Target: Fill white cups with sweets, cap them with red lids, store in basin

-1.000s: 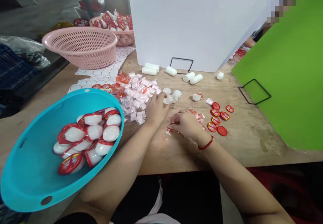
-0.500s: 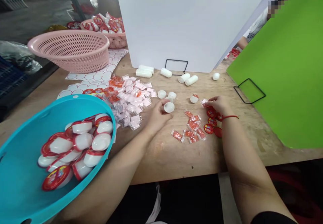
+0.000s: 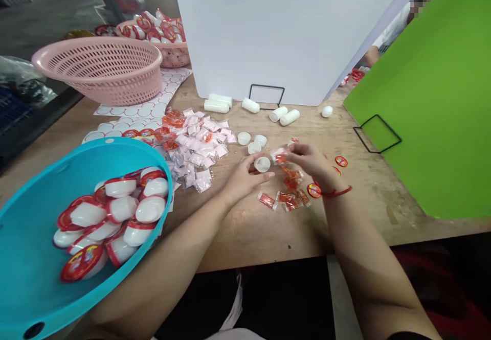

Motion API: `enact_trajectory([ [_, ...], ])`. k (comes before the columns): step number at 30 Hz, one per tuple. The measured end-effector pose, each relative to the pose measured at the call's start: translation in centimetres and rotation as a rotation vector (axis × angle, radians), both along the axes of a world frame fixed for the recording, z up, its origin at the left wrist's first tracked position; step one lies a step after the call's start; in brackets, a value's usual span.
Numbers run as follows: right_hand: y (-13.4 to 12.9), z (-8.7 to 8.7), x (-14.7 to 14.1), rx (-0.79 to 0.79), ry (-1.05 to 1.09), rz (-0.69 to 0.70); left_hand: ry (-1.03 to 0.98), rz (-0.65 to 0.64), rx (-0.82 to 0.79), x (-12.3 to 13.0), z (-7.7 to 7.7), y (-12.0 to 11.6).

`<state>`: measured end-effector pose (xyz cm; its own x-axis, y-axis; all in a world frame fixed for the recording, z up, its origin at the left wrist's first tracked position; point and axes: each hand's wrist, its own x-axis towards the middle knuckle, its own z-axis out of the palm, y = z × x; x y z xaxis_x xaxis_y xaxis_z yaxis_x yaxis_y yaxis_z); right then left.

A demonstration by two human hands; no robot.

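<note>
Beyond the near edge of the desk [image 3: 245, 248], the left hand [image 3: 247, 176] pinches a white plastic cup [image 3: 262, 165], best held lightly, mouth unblocked; the right hand [image 3: 309, 164] pinches a wrapped packet [image 3: 278, 155].

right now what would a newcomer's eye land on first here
Probably the blue basin at lower left, holding red-capped white containers. Next, the big green board at right. Between them, the left hand holds a small white cup, with the right hand pinching a wrapped packet beside it.
</note>
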<state>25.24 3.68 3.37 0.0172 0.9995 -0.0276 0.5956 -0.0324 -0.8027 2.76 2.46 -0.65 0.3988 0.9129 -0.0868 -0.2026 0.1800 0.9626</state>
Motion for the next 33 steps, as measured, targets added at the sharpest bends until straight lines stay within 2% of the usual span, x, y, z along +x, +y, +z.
enact_trajectory([
  [2, -0.4, -0.6, -2.8, 0.036, 0.045, 0.072, -0.055, -0.019, -0.003, 0.1, 0.3, -0.2],
  [5, -0.8, -1.4, -5.2, 0.219, -0.089, 0.027, -0.079, 0.012, 0.024, -0.1, 0.4, -0.2],
  [8, -1.4, -2.0, -6.2, 0.346, -0.214, -0.02, -0.058, 0.037, 0.047, -0.6, 0.3, 0.1],
  [14, -2.8, -1.9, -7.3, 0.414, -0.241, -0.121, -0.073, -0.027, 0.066, -1.1, 0.0, 0.4],
  [17, -3.5, -1.4, -7.9, 0.383, -0.256, -0.072, -0.092, -0.025, 0.057, -1.0, 0.0, 0.3],
  [20, -4.2, -0.8, -7.8, 0.252, -0.151, 0.055, -0.093, 0.01, -0.013, -0.9, 0.0, 0.1],
  [23, -4.6, -0.2, -5.8, 0.144, 0.019, 0.123, -0.092, 0.029, -0.092, -0.9, 0.0, 0.1],
  [25, -4.5, 0.0, -3.2, 0.114, -0.001, -0.006, -0.105, 0.043, -0.132, -0.9, 0.0, 0.1],
  [26, -4.3, 0.1, -1.6, 0.099, -0.086, -0.117, -0.118, 0.051, -0.151, -0.9, 0.2, 0.0],
  [28, -3.7, 0.0, 1.7, 0.049, -0.395, -0.355, -0.148, 0.056, -0.189, -0.9, 0.5, 0.0],
  [29, -3.4, -0.2, 3.2, -0.004, -0.553, -0.43, -0.158, 0.054, -0.206, -0.9, 0.8, -0.1],
  [31, -2.8, -0.6, 5.6, -0.129, -0.778, -0.478, -0.168, 0.043, -0.234, -0.9, 1.3, -0.2],
  [33, -2.4, -1.0, 7.0, -0.211, -0.855, -0.451, -0.18, 0.03, -0.258, -1.0, 1.7, -0.3],
])
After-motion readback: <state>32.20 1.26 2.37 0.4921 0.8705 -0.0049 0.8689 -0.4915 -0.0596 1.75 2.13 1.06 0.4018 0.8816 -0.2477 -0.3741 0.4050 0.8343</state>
